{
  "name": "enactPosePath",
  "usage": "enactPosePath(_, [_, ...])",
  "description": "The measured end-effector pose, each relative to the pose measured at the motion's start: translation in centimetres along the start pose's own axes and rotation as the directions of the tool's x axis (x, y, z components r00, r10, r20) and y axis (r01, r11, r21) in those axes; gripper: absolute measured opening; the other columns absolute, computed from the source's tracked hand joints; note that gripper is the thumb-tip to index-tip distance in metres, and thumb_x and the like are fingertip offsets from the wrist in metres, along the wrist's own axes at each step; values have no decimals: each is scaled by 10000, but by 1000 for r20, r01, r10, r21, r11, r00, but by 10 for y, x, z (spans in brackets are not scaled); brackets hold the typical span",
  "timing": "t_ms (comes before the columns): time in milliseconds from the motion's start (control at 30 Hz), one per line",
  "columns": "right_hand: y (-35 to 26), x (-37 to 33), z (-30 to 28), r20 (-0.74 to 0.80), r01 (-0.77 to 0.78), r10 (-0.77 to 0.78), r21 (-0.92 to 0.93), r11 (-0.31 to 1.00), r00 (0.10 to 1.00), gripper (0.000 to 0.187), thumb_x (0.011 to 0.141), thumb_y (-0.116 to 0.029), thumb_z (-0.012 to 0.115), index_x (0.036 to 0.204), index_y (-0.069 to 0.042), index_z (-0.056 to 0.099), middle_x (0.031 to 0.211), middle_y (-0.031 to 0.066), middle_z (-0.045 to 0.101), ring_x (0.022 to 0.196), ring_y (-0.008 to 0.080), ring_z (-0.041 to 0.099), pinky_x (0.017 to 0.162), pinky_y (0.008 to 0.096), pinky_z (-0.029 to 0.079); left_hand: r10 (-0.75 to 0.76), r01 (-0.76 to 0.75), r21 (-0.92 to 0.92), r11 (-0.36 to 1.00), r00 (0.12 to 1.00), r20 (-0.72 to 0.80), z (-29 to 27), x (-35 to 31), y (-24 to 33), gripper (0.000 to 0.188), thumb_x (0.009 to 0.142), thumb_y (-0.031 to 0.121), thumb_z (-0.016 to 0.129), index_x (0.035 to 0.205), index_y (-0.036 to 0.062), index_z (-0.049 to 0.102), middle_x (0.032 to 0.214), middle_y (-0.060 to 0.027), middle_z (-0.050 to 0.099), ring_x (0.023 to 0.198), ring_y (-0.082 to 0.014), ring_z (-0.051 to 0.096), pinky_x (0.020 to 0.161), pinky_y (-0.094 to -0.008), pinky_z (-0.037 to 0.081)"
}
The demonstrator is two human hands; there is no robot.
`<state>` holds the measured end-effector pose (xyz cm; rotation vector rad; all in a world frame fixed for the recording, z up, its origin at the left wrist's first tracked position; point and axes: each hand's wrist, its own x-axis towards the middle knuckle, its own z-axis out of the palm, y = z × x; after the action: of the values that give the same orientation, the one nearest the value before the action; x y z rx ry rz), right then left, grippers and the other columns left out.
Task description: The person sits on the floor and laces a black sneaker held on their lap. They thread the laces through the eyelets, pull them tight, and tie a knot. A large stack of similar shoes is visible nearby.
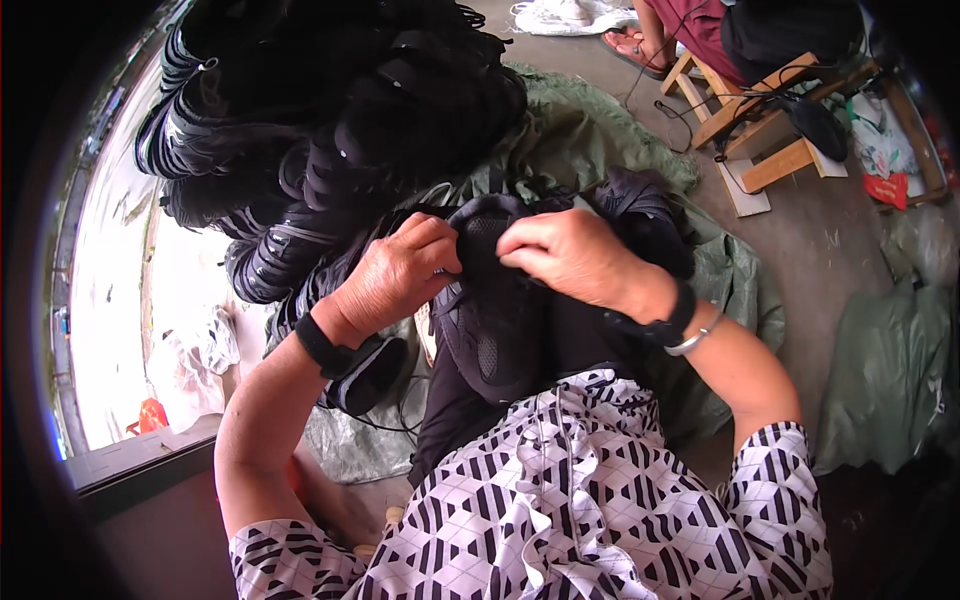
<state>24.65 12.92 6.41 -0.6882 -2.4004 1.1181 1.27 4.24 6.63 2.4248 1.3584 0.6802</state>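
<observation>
A black shoe upper (492,345) with mesh patches lies across my lap, its rounded end toward my body. My left hand (405,265) is closed, its fingers pinching the left edge of the upper near the far end. Over the opposite edge, my right hand (575,255) is closed with thumb and forefinger pressed together. What lies between those fingertips, if anything, is too small to tell. Dark cloth (645,215) lies just beyond my right hand. Both wrists wear black bands, and a silver bangle (697,335) circles my right wrist.
A tall heap of stacked black shoe uppers (330,120) rises at the far left. Green woven sheeting (590,120) covers the floor around it. A wooden stool (750,150) with cables and a seated person's leg (655,35) are at the far right. A dark green sack (890,370) stands right.
</observation>
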Motion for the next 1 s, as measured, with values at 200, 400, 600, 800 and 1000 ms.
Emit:
enactPosePath(200, [-9, 16, 31, 194, 234, -177, -331, 914, 965, 88, 818, -131, 596, 873, -103, 659, 751, 122, 676, 759, 321, 677, 672, 436, 531, -21, 20, -6, 1000, 983, -180, 22, -18, 1, 298, 598, -31, 745, 813, 66, 565, 978, -103, 583, 925, -288, 591, 725, -368, 528])
enactPosePath(400, [8, 27, 0, -134, 120, -170, -317, 941, 976, 127, 823, -225, 652, 844, -100, 640, 737, 105, 672, 749, 314, 677, 651, 426, 528, -122, 100, -118, 988, 973, -194, 17, -9, 15, 224, 645, 31, 693, 857, 86, 647, 941, -72, 563, 936, -288, 557, 766, -390, 499])
enactPosePath(600, [13, -6, -25, 245, -352, 315, 122, 928, 917, 257, 911, -258, 641, 813, -23, 607, 611, 41, 605, 489, 101, 531, 487, 268, 433, -253, 251, 254, 934, 967, -26, 20, 18, 47, 140, 690, 215, 765, 719, 115, 672, 869, -45, 530, 936, -257, 528, 731, -379, 505])
enactPosePath(800, [4, -44, -14, 500, -489, 58, 862, -135, 864, 193, 999, -245, 509, 916, -86, 579, 657, -1, 537, 426, 41, 345, 406, 196, 273, -266, 264, -65, 962, 964, -19, 18, 23, 37, 180, 653, 121, 810, 699, 74, 643, 897, -44, 585, 962, -272, 537, 837, -371, 478])
enactPosePath(1000, [48, -65, -140, -109, 177, 187, 899, -401, 976, 50, 917, -62, 512, 942, -29, 539, 692, -23, 469, 473, 61, 313, 489, 232, 242, -177, 190, -122, 974, 977, 116, -11, 13, 26, 168, 684, 42, 780, 739, 29, 621, 1032, -84, 618, 1068, -291, 566, 902, -372, 479])
